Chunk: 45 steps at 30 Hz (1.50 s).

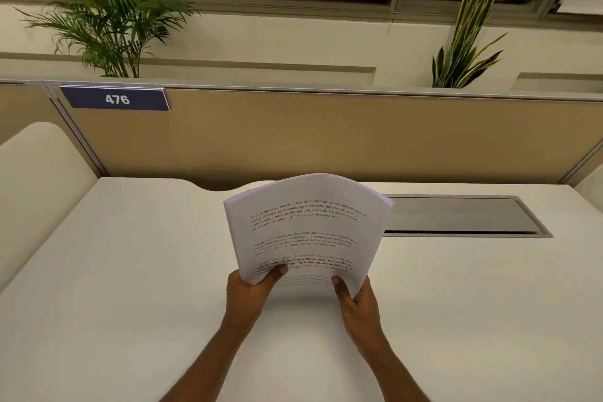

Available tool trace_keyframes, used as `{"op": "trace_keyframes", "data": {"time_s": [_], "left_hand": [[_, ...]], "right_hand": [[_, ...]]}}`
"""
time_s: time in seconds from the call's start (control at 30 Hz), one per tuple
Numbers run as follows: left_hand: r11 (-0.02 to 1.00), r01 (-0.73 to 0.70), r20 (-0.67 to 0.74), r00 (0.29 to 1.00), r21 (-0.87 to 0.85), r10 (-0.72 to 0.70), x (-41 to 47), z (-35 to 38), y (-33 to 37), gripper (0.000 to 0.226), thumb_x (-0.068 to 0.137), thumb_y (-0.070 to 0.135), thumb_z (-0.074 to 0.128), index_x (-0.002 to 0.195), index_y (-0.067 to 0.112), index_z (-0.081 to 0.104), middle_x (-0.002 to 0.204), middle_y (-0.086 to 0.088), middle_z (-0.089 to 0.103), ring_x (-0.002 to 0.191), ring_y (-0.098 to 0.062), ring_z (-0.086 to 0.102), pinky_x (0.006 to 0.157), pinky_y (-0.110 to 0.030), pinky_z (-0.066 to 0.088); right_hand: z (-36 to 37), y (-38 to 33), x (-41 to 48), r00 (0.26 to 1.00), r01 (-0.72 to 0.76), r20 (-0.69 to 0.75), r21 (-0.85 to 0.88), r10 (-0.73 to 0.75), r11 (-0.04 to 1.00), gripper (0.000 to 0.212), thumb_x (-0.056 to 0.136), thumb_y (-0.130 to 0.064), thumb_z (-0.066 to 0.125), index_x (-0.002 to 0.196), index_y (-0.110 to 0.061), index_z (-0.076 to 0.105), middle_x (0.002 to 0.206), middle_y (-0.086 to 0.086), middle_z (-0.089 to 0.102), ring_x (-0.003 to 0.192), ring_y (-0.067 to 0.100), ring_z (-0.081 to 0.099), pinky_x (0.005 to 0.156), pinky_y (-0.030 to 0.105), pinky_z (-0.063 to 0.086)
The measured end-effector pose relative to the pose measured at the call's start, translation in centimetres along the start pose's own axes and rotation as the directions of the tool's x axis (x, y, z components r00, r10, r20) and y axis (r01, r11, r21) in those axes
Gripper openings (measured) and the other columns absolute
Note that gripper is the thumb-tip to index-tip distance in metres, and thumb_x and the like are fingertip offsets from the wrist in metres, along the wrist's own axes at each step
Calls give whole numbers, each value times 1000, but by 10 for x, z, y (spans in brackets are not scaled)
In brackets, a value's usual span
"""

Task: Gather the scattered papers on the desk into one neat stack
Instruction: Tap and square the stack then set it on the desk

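A stack of white printed papers is held upright above the middle of the white desk, bowed so its top edge curves away from me. My left hand grips the stack's lower left corner, thumb on the front sheet. My right hand grips the lower right corner the same way. The sheets lie together with their edges nearly flush. No loose sheet shows elsewhere on the desk.
A grey cable hatch is set into the desk behind and right of the stack. A tan partition with a "476" sign closes the back edge. Two plants stand behind it.
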State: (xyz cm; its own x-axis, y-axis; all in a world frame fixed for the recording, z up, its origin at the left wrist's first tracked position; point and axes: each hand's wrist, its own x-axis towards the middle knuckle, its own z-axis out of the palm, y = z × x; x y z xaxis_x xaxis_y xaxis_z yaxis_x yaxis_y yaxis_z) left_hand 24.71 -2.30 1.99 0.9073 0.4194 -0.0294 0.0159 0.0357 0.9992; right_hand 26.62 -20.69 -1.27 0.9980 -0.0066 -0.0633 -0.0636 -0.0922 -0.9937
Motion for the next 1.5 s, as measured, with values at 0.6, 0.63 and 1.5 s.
{"op": "trace_keyframes", "data": {"time_s": [0.6,0.63,1.5], "left_hand": [[929,351,33,934,117,-357,37,-6,2,30,66,22,85,91,11,72,82,-6,77,67,-20,75,56,-29,58],[923,366,25,928,118,-372,42,-6,3,33,68,25,84,93,9,71,85,-9,77,70,-23,75,59,-31,59],[788,290,-153,957,543,-246,107,14,-29,32,94,6,47,124,2,57,132,-16,59,116,-34,57,101,-41,47]], "right_hand": [[-7,7,-2,999,-13,-45,-367,-3,930,24,100,-23,31,77,-26,38,77,-9,58,66,8,56,54,12,42],[-5,6,2,998,-23,-62,-375,0,927,25,100,-22,32,76,-24,37,75,-9,56,66,8,54,55,12,42],[3,-3,97,973,-230,-104,-514,206,826,32,99,-23,36,116,-1,49,124,17,60,113,33,56,85,33,42]]}}
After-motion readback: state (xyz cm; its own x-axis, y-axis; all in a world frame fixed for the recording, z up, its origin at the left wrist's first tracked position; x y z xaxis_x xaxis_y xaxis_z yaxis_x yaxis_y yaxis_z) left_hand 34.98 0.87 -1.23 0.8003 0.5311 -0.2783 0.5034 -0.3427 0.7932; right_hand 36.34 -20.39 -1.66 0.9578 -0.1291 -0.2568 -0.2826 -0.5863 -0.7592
